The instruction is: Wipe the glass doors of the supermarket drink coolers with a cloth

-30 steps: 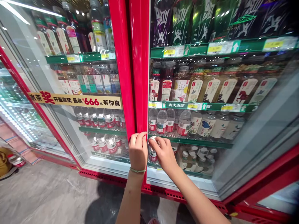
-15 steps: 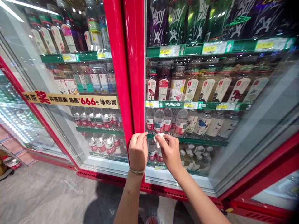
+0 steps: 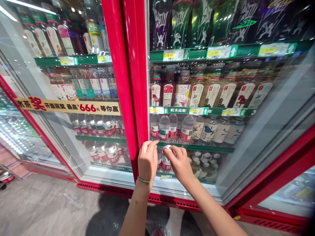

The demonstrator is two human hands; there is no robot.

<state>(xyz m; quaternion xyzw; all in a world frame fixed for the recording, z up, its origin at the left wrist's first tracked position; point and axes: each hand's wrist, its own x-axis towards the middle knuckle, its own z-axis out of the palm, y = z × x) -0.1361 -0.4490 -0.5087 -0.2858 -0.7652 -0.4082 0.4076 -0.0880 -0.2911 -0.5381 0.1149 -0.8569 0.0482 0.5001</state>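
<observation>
My right hand (image 3: 181, 164) pinches a small white crumpled tissue (image 3: 167, 148) between thumb and fingers, in front of the right glass door. Part of the tissue is hidden by the fingers. Just left of it, my left hand (image 3: 148, 160) is raised with fingers bent and pressed together, by the edge of the red door frame (image 3: 139, 82). What those fingers hold, if anything, is hidden. A thin green band (image 3: 144, 180) circles the left wrist. Behind the hands, red-labelled water bottles (image 3: 164, 127) stand on a shelf behind the glass.
Green shelf rails (image 3: 219, 111) with price tags carry several rows of drink bottles (image 3: 197, 90). A yellow banner (image 3: 69, 105) crosses the left door. Below are a red vented base (image 3: 108, 189) and a grey floor (image 3: 49, 203).
The cooler has shifted slightly left in view, while both hands stay near the middle. Less of the white tissue shows in my right hand.
</observation>
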